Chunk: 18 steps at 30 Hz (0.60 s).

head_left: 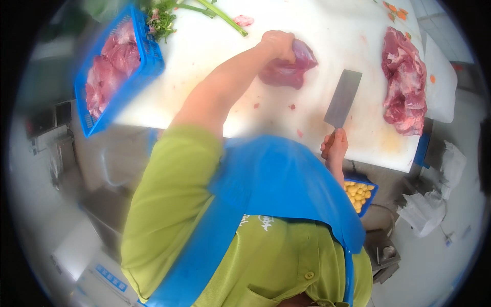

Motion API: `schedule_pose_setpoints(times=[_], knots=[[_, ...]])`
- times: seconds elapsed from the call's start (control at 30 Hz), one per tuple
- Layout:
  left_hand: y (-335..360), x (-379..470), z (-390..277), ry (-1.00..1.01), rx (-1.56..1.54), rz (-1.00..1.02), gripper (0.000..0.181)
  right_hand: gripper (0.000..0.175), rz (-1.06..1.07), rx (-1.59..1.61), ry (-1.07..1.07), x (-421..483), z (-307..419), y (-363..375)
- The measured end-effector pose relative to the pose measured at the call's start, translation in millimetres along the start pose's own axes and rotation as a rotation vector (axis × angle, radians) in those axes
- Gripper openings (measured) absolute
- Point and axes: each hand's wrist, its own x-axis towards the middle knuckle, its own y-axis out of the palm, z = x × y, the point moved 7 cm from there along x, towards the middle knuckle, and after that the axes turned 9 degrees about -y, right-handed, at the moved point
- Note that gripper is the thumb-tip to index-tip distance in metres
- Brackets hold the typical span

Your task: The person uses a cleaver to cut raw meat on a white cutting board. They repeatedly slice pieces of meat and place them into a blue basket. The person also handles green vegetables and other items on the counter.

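My left hand grips a piece of raw red meat on the white cutting surface. The fingers curl over its upper left part and hide some of it. In my right hand is the wooden handle of a cleaver, close to the front edge of the surface. The broad rectangular blade points away from me, apart from the meat. A few small meat scraps lie between my left arm and the cleaver.
At the left edge, a blue plastic basket holds raw meat. Green stalks and chopped leaves lie at the back. More raw meat lies at the right, with orange bits behind. Below sits a blue crate of yellow round items.
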Motion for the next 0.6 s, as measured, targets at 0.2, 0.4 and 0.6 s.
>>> schedule_pose_setpoints(times=[0.2,0.4,0.6], knots=[[84,-9,19,-0.268,-1.081,0.397,0.070,0.027,-0.003,0.086,-0.060,2,18,11],[59,-13,21,-0.393,-0.761,-0.169,0.082,0.033,0.153,0.002,-0.164,5,57,28],[27,-12,-34,-0.070,-0.316,-0.321,0.083,0.040,0.351,-0.360,-0.292,29,101,45]])
